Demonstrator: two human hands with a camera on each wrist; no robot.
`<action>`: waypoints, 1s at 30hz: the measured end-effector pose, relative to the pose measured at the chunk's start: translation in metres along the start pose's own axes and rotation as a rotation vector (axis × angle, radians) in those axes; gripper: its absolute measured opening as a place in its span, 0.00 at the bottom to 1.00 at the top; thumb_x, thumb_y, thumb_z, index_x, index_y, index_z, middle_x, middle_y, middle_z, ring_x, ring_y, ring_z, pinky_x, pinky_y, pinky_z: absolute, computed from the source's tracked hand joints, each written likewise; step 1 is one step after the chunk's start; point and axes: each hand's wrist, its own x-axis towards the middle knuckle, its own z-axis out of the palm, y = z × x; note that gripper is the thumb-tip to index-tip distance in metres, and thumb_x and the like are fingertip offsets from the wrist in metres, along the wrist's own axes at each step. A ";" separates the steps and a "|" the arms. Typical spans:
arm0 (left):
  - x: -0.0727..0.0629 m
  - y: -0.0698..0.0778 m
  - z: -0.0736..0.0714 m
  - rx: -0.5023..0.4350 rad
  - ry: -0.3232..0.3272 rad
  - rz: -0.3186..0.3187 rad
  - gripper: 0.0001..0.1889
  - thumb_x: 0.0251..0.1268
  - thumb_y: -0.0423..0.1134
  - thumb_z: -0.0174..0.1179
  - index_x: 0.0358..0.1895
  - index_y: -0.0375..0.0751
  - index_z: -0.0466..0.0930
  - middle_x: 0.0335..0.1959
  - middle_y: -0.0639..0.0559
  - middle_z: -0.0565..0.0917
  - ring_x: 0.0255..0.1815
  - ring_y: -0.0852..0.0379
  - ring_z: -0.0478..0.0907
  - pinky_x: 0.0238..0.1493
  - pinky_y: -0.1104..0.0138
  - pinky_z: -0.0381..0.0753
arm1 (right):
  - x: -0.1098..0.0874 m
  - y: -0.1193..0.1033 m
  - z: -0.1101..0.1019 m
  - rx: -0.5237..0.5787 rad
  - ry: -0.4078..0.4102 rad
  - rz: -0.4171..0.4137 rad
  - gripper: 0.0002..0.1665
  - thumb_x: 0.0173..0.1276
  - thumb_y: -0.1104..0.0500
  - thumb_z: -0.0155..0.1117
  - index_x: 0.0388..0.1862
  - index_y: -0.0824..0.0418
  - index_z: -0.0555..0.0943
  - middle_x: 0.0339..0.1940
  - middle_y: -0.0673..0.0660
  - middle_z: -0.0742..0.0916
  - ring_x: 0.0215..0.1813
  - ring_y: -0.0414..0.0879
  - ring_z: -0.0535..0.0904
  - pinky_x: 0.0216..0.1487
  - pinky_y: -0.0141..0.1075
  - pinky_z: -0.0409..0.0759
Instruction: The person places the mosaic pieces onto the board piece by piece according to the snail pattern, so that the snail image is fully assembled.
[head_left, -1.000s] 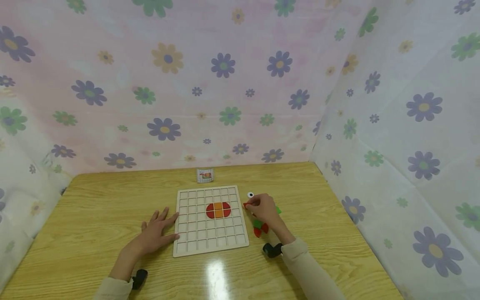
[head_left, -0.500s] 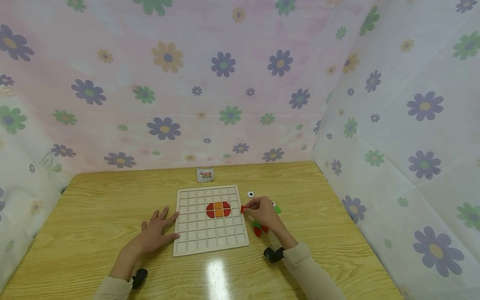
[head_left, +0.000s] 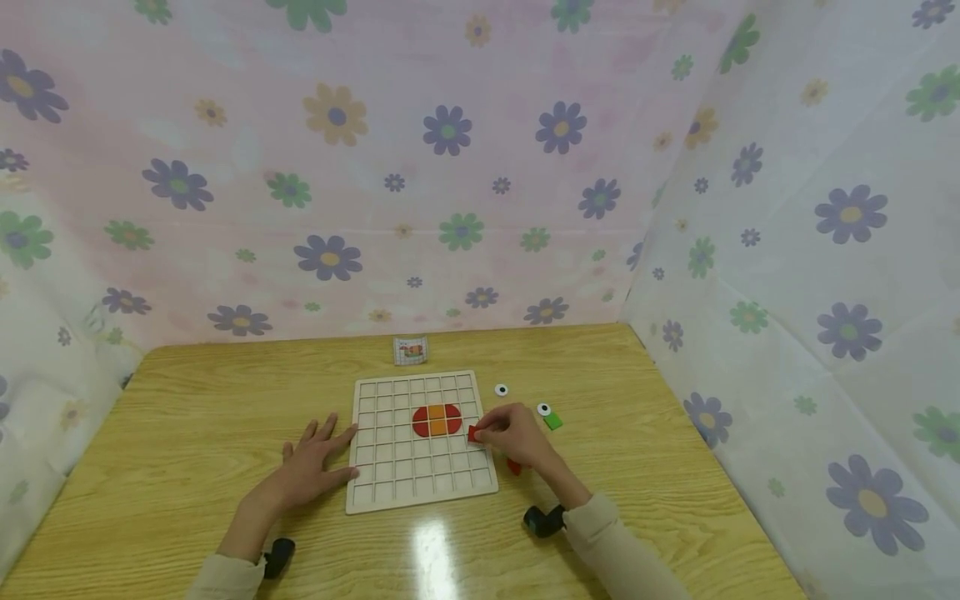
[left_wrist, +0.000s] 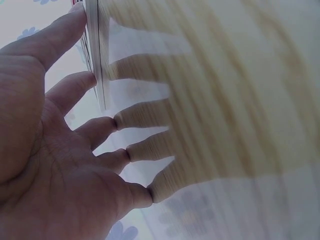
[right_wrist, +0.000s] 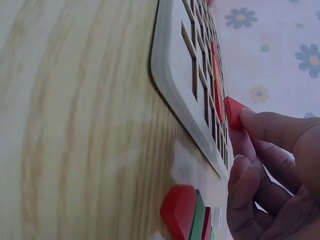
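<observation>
A pale wooden grid board [head_left: 396, 477] lies on the table, with a rounded patch of red and orange tiles [head_left: 437, 420] set in its right half. My right hand [head_left: 521, 437] pinches a small red tile [head_left: 474, 433] between thumb and fingertips, over the board's right edge. The right wrist view shows this red tile [right_wrist: 233, 113] standing tilted close to the grid. My left hand [head_left: 309, 467] lies spread, its fingertips on the table and thumb and index at the board's left edge. In the left wrist view the fingers [left_wrist: 67, 90] are straight and apart.
Right of the board lie two round eye pieces, one near [head_left: 544, 409] and one farther [head_left: 501, 390], and a green tile [head_left: 552, 422]. Red and green pieces [right_wrist: 180, 210] sit below my right hand, partly hidden. A small picture card [head_left: 410, 351] lies behind the board.
My right hand has moved left and slightly nearer, bringing the red tile from beside the board to over its right edge. My left hand has stayed in place.
</observation>
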 end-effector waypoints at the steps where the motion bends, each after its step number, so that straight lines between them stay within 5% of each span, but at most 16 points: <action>1: 0.000 0.000 0.000 0.000 0.000 0.001 0.40 0.68 0.52 0.66 0.77 0.36 0.64 0.79 0.23 0.50 0.76 0.15 0.40 0.59 0.16 0.38 | 0.000 0.000 0.002 0.001 -0.007 -0.005 0.04 0.67 0.62 0.72 0.36 0.62 0.89 0.32 0.53 0.89 0.32 0.42 0.83 0.35 0.33 0.82; 30: 0.000 -0.002 0.001 -0.015 0.005 -0.003 0.40 0.68 0.52 0.66 0.77 0.37 0.64 0.79 0.23 0.50 0.77 0.16 0.39 0.60 0.17 0.37 | 0.005 -0.012 0.023 -0.080 -0.040 -0.015 0.03 0.65 0.62 0.74 0.34 0.62 0.90 0.31 0.52 0.89 0.31 0.39 0.79 0.33 0.30 0.78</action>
